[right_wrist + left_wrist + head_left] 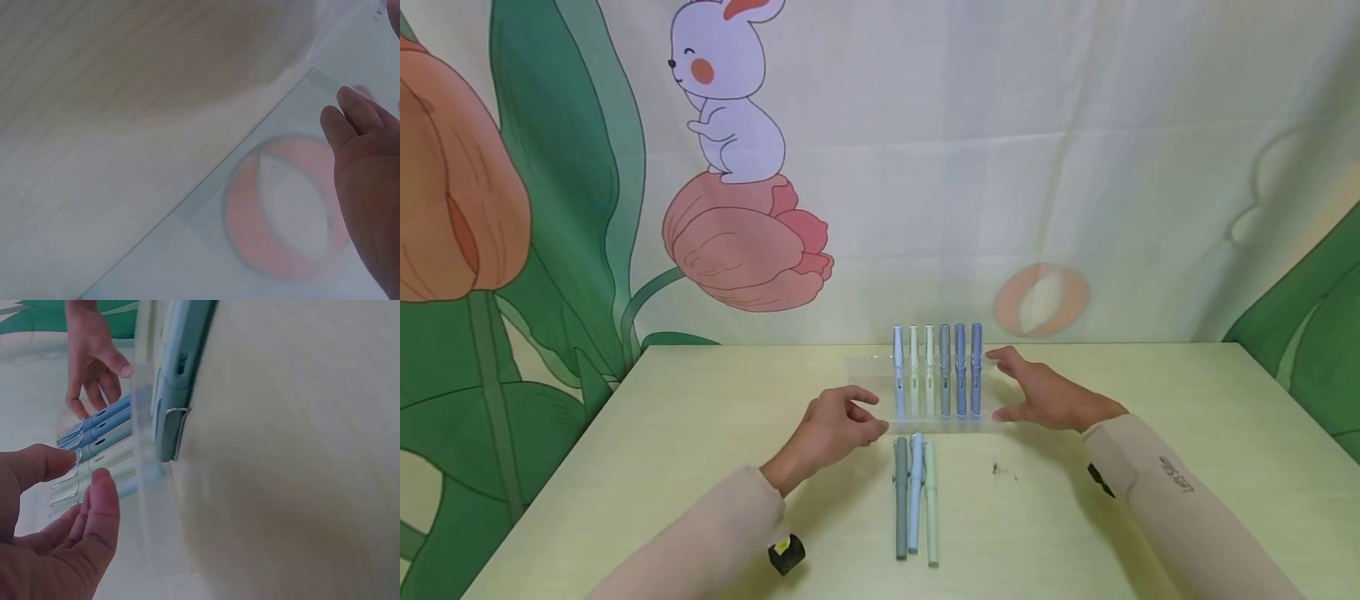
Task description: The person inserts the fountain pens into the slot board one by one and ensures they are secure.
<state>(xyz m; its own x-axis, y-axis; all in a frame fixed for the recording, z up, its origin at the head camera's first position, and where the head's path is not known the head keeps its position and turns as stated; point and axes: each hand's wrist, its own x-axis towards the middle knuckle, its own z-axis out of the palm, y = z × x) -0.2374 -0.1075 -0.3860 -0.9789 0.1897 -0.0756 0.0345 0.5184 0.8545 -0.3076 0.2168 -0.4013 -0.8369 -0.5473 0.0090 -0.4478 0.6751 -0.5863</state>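
Head view: a clear pen stand sits on the pale green counter with six pens standing upright in a row, light ones to the left and grey-blue ones to the right. The left hand is at the stand's left front corner, fingers loosely curled with thumb and forefinger apart, gripping nothing; whether the fingertips touch the clear plastic cannot be told. The right hand is at the stand's right side, fingers spread and relaxed, thumb low and forefinger high, with the stand's right end between them. Three loose pens lie side by side on the counter just in front of the stand, a grey one, a light blue one and a pale green one. A backdrop with a rabbit and tulips hangs behind.

Left wrist view: the left hand shows thumb and forefinger apart, close to the clips of the standing pens. The clear stand runs up the middle, and a loose pen lies against the counter. The right hand shows beyond, fingers spread.

Right wrist view: the right hand appears at the right edge, fingers straight and unclenched, over the counter and the backdrop. The stand cannot be made out for certain.
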